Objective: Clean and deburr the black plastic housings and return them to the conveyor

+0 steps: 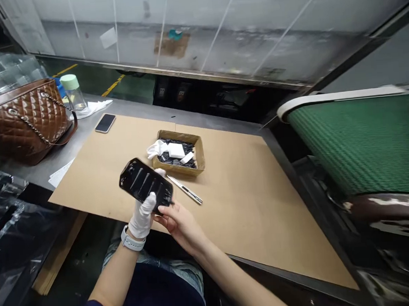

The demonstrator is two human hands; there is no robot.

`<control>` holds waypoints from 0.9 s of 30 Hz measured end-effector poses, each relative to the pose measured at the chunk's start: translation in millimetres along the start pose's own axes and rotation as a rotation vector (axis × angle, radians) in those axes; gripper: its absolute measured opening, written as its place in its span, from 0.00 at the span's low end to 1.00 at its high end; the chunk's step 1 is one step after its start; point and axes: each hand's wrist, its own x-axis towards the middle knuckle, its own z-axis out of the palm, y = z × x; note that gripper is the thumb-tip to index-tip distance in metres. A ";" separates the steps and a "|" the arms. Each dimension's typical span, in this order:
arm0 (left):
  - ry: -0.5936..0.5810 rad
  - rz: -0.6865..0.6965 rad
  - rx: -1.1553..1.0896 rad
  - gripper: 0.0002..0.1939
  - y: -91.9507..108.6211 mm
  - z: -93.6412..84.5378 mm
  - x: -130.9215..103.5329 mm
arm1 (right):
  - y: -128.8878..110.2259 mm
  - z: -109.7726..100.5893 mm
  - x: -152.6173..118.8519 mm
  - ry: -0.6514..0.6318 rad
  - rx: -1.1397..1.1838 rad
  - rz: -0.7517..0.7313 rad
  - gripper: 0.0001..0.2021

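Observation:
A glossy black plastic part with several raised ribs is held tilted above the front edge of the brown board. My left hand, in a white glove, is closed round its lower side, with the thumb over the edge. The bare fingers of my right hand pinch the part's near right corner. Just beyond lies a silver utility knife. Behind it stands a shallow cardboard box holding small black pieces, white blocks and a white glove.
Brown board covers the table. A phone lies at its far left corner. Further left are a brown quilted bag and a bottle with a green lid. A green conveyor belt is on the right.

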 end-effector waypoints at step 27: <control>0.192 -0.159 0.090 0.14 -15.6 -37.0 -37.2 | 43.0 -6.2 9.0 0.219 -0.507 -0.451 0.16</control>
